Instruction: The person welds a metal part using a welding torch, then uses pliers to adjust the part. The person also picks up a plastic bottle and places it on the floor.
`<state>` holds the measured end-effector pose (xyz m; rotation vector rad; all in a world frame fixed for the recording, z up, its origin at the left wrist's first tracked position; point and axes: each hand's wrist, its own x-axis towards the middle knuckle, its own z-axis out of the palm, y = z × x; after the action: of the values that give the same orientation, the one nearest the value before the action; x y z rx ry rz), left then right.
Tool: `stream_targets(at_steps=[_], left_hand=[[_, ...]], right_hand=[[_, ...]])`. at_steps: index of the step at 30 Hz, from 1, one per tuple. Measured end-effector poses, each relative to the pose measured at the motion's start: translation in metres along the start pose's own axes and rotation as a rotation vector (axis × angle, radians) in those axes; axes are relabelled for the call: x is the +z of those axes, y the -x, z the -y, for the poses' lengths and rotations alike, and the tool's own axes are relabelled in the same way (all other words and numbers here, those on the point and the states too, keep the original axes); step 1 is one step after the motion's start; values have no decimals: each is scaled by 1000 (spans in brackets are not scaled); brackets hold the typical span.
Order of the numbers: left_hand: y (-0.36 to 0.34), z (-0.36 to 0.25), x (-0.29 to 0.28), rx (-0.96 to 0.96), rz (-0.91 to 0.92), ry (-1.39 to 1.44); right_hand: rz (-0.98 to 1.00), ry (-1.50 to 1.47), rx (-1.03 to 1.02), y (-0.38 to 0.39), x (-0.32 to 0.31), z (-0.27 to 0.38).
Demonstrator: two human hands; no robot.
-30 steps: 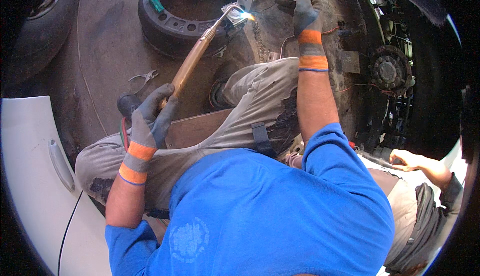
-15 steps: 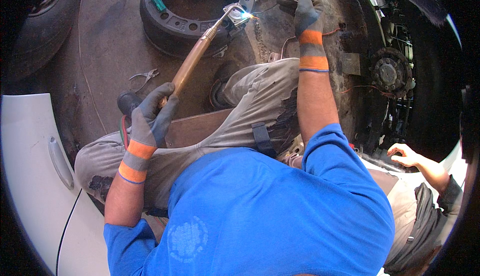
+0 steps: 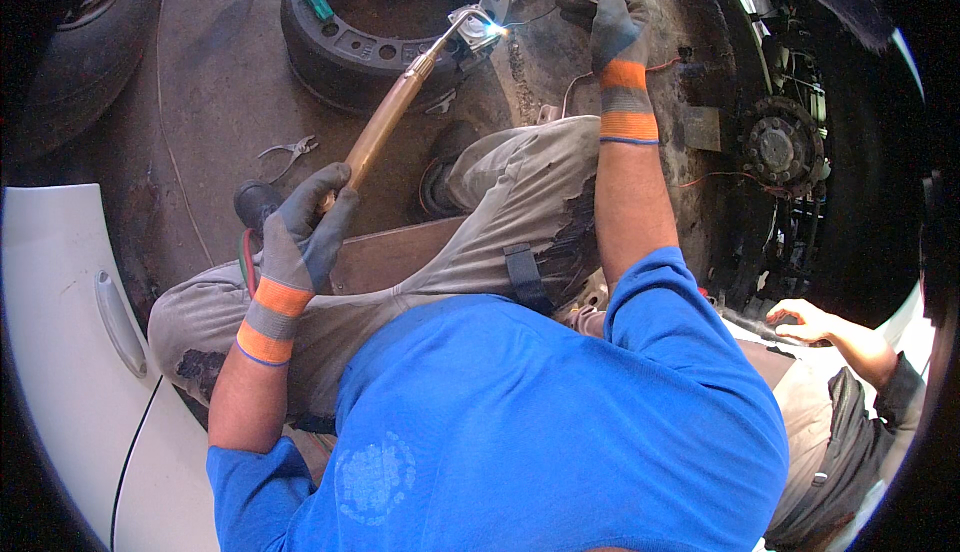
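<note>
Head view: flame glare (image 3: 499,31) partly hides the metal piece (image 3: 475,35).

Bright light falls on your blue shirt (image 3: 550,412), its folds crisp, while the floor (image 3: 230,72) ahead of you looks dim and brown. You see the torch flame (image 3: 498,31) glare blue-white — its core washed out. The fisheye bows the white door (image 3: 60,282) at your left, and the corners go black.
</note>
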<state>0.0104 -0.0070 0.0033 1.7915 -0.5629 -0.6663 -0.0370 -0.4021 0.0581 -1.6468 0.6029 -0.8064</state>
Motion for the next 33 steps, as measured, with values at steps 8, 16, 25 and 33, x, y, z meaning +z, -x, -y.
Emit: stream_targets(at_steps=[8, 16, 25, 33], left_hand=[[0, 7, 0, 19, 4, -3], [0, 7, 1, 29, 0, 17], [1, 8, -2, 40, 9, -6], [1, 8, 0, 27, -4, -16]], right_hand=[[18, -16, -7, 0, -2, -1], [53, -118, -64, 0, -4, -5], [41, -70, -28, 3, -3, -2], [46, -78, -67, 1, -3, -5]])
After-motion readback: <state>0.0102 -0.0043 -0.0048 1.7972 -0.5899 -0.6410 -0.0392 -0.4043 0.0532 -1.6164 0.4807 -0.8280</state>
